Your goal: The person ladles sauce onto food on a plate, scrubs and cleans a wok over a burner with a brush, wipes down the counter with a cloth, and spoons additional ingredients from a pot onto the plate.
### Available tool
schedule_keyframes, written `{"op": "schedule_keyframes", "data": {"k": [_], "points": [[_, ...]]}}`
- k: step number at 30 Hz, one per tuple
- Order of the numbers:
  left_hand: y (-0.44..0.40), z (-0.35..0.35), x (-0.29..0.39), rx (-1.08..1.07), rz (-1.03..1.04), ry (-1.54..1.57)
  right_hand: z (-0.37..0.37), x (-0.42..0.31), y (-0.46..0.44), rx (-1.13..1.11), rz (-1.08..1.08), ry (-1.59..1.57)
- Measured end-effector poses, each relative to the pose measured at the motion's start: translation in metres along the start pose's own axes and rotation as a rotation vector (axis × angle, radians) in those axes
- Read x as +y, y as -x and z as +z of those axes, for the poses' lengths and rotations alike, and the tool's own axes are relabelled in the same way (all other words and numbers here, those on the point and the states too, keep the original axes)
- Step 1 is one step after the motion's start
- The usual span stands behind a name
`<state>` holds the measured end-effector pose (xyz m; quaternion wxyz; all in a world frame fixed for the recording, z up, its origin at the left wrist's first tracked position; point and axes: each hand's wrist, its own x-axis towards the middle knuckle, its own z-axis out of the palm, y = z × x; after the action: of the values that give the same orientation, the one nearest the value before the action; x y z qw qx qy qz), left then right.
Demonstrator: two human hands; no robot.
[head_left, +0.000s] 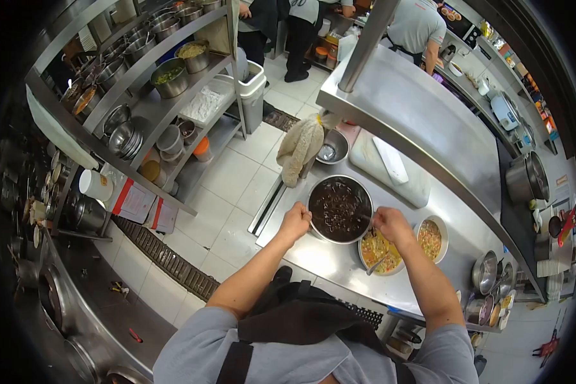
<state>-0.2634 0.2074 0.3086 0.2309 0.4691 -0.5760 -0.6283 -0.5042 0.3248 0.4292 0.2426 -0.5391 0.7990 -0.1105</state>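
Note:
A round metal bowl of dark brown, glossy food (340,208) is between my two hands over the steel counter (317,259). My left hand (296,221) is closed on the bowl's left rim. On the opposite side my right hand (392,225) is closed at the right rim, its fingertips partly hidden. Just below the right hand, a bowl of yellow chopped food (379,254) has a spoon (376,264) in it. A second bowl of chopped mix (431,238) stands to its right.
Behind the bowl are a white cutting board (379,168) with a white-bladed tool (390,160), a small metal bowl (333,148) and a hanging cloth (299,147). A raised steel shelf (429,96) overhangs the counter. Racks with pots (171,78) stand left. Other people (416,29) work at the back.

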Motion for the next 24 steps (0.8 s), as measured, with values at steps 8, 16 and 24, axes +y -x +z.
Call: {"op": "schedule_keyframes", "data": {"k": [8, 16, 24], "points": [[-0.018, 0.0, -0.014, 0.015, 0.083, -0.019, -0.016, -0.049, -0.01, 0.178, -0.498, 0.404], [-0.006, -0.006, 0.009, -0.096, -0.137, 0.147, 0.012, -0.039, -0.056, 0.019, -0.532, 0.67], [-0.001, 0.002, 0.006, -0.046, -0.137, 0.273, 0.024, 0.002, -0.067, -0.095, -0.177, 0.526]]}}
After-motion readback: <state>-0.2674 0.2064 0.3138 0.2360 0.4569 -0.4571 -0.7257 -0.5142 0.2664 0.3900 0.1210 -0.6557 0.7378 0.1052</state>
